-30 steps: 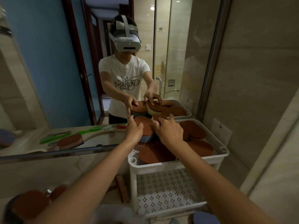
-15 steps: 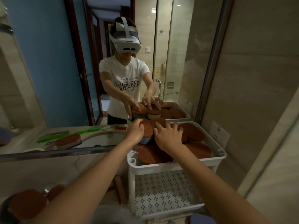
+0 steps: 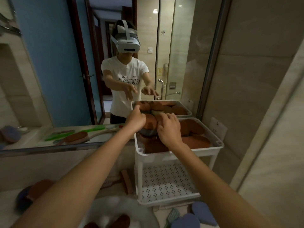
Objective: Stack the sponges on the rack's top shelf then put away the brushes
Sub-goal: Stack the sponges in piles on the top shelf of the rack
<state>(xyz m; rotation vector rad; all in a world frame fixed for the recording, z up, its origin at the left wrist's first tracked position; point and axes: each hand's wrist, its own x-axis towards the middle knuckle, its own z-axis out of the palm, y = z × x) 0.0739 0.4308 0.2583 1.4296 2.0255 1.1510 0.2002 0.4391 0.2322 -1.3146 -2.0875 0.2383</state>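
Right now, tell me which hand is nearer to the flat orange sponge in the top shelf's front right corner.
Right. The right hand is just left of that sponge; the left hand is farther left, beyond the sponge stack.

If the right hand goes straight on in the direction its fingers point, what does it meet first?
Probably the mirror behind the rack: the right hand hovers open above the sponge stack. Depth is unclear; it could brush the stack.
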